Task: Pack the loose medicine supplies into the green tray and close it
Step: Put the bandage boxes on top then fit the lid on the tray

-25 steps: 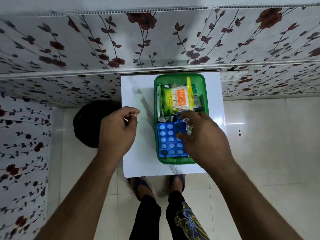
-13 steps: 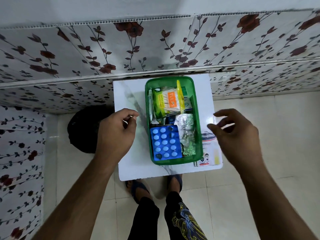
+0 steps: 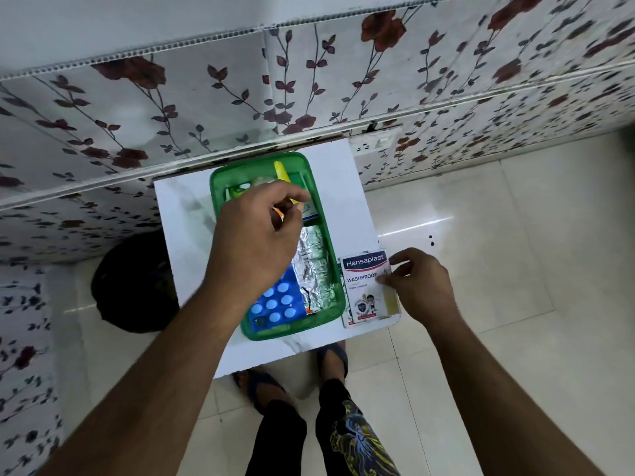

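Note:
The green tray point(image 3: 220, 182) stands open on a small white table point(image 3: 185, 231). In it lie a blue blister pack point(image 3: 275, 305), a silver foil strip point(image 3: 313, 266) and a yellow-edged cotton bud packet point(image 3: 282, 170). My left hand point(image 3: 254, 245) hangs over the tray's middle with its fingers curled above that packet. Whether it grips the packet is hidden. A white Hansaplast box point(image 3: 362, 286) lies flat on the table right of the tray. My right hand point(image 3: 424, 290) pinches the box's right edge between thumb and fingers.
The table stands against a floral-papered wall with a socket point(image 3: 378, 143) just right of it. A black round object point(image 3: 134, 286) sits on the tiled floor to the left. My sandalled feet point(image 3: 331, 355) are under the table's near edge.
My left hand moved from beside the tray to over its middle. My right hand dropped from above the table onto the Hansaplast box and closed on its edge.

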